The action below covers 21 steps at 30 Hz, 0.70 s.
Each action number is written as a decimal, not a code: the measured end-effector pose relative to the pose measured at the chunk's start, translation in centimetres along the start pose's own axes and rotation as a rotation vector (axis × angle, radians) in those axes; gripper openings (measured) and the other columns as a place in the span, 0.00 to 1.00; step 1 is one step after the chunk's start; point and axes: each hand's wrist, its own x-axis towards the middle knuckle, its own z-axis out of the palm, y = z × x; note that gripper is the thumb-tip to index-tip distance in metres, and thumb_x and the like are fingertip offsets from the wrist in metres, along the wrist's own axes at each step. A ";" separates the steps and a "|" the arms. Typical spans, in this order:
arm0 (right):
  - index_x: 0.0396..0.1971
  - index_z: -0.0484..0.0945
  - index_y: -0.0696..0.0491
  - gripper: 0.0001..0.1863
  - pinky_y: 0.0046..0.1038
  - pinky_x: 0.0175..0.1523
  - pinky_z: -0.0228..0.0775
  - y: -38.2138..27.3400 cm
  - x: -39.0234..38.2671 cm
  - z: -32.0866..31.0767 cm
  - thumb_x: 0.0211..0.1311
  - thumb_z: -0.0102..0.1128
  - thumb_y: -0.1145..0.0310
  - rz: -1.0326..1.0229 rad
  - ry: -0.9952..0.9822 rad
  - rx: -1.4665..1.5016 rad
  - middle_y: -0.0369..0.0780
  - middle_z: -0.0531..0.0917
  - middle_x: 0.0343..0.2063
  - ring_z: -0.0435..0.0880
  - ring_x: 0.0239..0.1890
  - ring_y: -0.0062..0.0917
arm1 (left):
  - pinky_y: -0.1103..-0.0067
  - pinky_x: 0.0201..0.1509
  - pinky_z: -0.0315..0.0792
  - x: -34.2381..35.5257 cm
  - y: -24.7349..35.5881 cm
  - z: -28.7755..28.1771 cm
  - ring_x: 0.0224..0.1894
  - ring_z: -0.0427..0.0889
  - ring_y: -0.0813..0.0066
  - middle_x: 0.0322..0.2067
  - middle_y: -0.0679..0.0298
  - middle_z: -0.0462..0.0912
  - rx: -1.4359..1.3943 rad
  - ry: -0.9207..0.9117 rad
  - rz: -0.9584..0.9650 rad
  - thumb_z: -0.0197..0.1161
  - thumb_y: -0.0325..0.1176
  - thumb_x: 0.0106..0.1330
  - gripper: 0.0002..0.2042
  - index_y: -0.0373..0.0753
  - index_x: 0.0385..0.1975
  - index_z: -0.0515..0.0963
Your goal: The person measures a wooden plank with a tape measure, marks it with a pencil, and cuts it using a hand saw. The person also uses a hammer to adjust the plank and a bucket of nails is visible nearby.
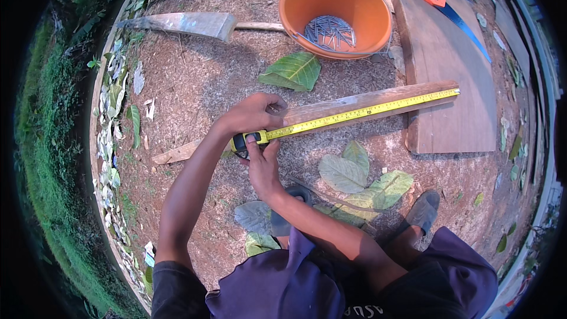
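A long wooden strip (360, 99) runs from the lower left to the right, its right end lying over a wide plank. Along it stretches the yellow blade of a tape measure (241, 143), with its tip at the strip's right end. My right hand (263, 171) is wrapped round the tape's black and yellow case, thumb on top. Just above, my left hand (251, 113) bends over the strip with curled fingers, gripping it beside the case. The fingertips of this hand are partly hidden.
An orange bucket (366, 23) holding nails (331, 31) stands beyond the strip. A handsaw (455, 20) lies on the wide plank (455, 124) at right. A thick wooden piece (195, 23) is at far left. Large leaves (342, 174) lie near my feet.
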 end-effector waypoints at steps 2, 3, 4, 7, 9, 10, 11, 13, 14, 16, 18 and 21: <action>0.66 0.49 0.59 0.31 0.27 0.47 0.76 0.0 0.0 0.1 0.81 0.49 0.53 0.005 -0.005 -0.005 0.43 0.73 0.52 0.78 0.47 0.22 | 0.67 0.57 0.76 0.5 0.0 0.6 0.51 0.86 0.54 0.46 0.47 0.86 0.013 -0.004 0.041 0.73 0.44 0.57 0.28 0.31 0.54 0.80; 0.67 0.49 0.59 0.31 0.27 0.47 0.76 0.0 0.1 0.2 0.81 0.49 0.53 0.007 -0.007 -0.007 0.43 0.73 0.52 0.78 0.47 0.22 | 0.66 0.57 0.76 0.7 0.0 0.8 0.51 0.86 0.54 0.46 0.47 0.86 0.070 0.003 0.030 0.73 0.44 0.57 0.28 0.32 0.53 0.80; 0.67 0.49 0.58 0.31 0.27 0.47 0.76 0.0 0.1 0.2 0.81 0.49 0.54 0.007 -0.008 -0.006 0.43 0.74 0.52 0.78 0.47 0.22 | 0.65 0.57 0.76 1.1 0.4 0.9 0.52 0.86 0.53 0.46 0.47 0.86 0.130 0.008 0.019 0.74 0.45 0.57 0.27 0.32 0.52 0.80; 0.68 0.49 0.57 0.30 0.27 0.47 0.77 -0.2 0.2 0.2 0.82 0.48 0.54 0.037 -0.003 0.006 0.43 0.74 0.53 0.79 0.48 0.23 | 0.64 0.57 0.76 1.5 1.1 1.5 0.52 0.86 0.51 0.46 0.48 0.86 0.242 0.046 -0.004 0.75 0.46 0.56 0.26 0.34 0.50 0.80; 0.68 0.50 0.56 0.29 0.28 0.47 0.78 -0.3 0.4 0.1 0.82 0.48 0.55 0.050 -0.003 0.056 0.43 0.74 0.54 0.79 0.49 0.23 | 0.63 0.57 0.76 1.7 1.4 1.7 0.52 0.86 0.51 0.46 0.47 0.86 0.278 0.053 -0.016 0.76 0.46 0.56 0.26 0.35 0.50 0.80; 0.68 0.50 0.56 0.29 0.28 0.47 0.78 -0.3 0.5 0.1 0.82 0.48 0.55 0.057 -0.003 0.081 0.43 0.74 0.54 0.80 0.49 0.24 | 0.63 0.56 0.76 1.9 1.5 1.6 0.52 0.86 0.50 0.46 0.47 0.86 0.288 0.044 -0.023 0.77 0.45 0.56 0.27 0.35 0.50 0.80; 0.68 0.50 0.56 0.28 0.28 0.47 0.79 -0.3 0.7 0.0 0.82 0.47 0.56 0.062 -0.005 0.075 0.43 0.74 0.54 0.80 0.49 0.24 | 0.63 0.56 0.77 2.0 1.5 1.6 0.51 0.86 0.50 0.46 0.47 0.87 0.298 0.035 -0.030 0.77 0.45 0.55 0.27 0.35 0.50 0.79; 0.68 0.51 0.55 0.27 0.28 0.46 0.80 -0.2 0.8 0.0 0.82 0.47 0.57 0.073 -0.011 0.065 0.43 0.74 0.55 0.80 0.50 0.24 | 0.62 0.55 0.77 2.1 1.4 1.6 0.51 0.86 0.50 0.45 0.47 0.87 0.306 0.037 -0.026 0.78 0.44 0.55 0.26 0.35 0.50 0.79; 0.67 0.51 0.55 0.27 0.28 0.46 0.81 -0.1 0.9 0.0 0.82 0.47 0.57 0.073 -0.020 0.071 0.43 0.74 0.55 0.80 0.50 0.24 | 0.62 0.55 0.77 2.0 1.4 1.6 0.51 0.86 0.50 0.45 0.47 0.87 0.311 0.038 -0.025 0.78 0.43 0.55 0.26 0.35 0.50 0.79; 0.67 0.52 0.56 0.26 0.28 0.45 0.81 -0.1 0.9 -0.2 0.82 0.47 0.58 0.073 -0.033 0.081 0.43 0.73 0.55 0.81 0.50 0.24 | 0.62 0.55 0.77 2.0 1.6 1.7 0.50 0.86 0.49 0.45 0.47 0.87 0.332 0.038 -0.036 0.78 0.43 0.55 0.26 0.35 0.50 0.79; 0.66 0.52 0.56 0.26 0.27 0.44 0.81 -0.2 1.0 -0.4 0.82 0.47 0.58 0.079 -0.029 0.088 0.43 0.74 0.55 0.81 0.50 0.24 | 0.61 0.55 0.77 1.9 2.1 1.8 0.50 0.86 0.49 0.44 0.47 0.87 0.339 0.032 -0.048 0.78 0.43 0.56 0.26 0.35 0.50 0.79; 0.66 0.52 0.57 0.25 0.27 0.44 0.81 -0.4 1.1 -0.4 0.82 0.47 0.59 0.088 -0.031 0.095 0.44 0.74 0.54 0.81 0.49 0.24 | 0.61 0.55 0.76 1.8 2.5 1.7 0.51 0.85 0.49 0.44 0.47 0.87 0.338 0.024 -0.060 0.78 0.43 0.56 0.25 0.35 0.49 0.79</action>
